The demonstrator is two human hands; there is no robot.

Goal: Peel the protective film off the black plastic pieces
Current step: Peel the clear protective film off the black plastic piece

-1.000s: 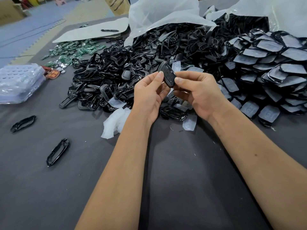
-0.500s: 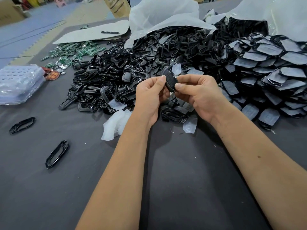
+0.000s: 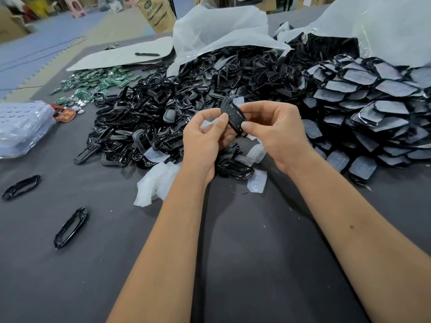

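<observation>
Black key-fob shell [image 3: 233, 115] pinched between left hand [image 3: 205, 138] and right hand [image 3: 277, 131], above the parts heap [image 3: 149, 117]. Probably mid-search for a film edge. Next: lift a corner, pull steadily.

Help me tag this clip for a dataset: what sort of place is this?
Probably a small factory or assembly workshop. Big heaps of identical black plastic pieces spill from plastic bags across a grey table, green circuit boards lie nearby, and cardboard boxes stand behind.
</observation>
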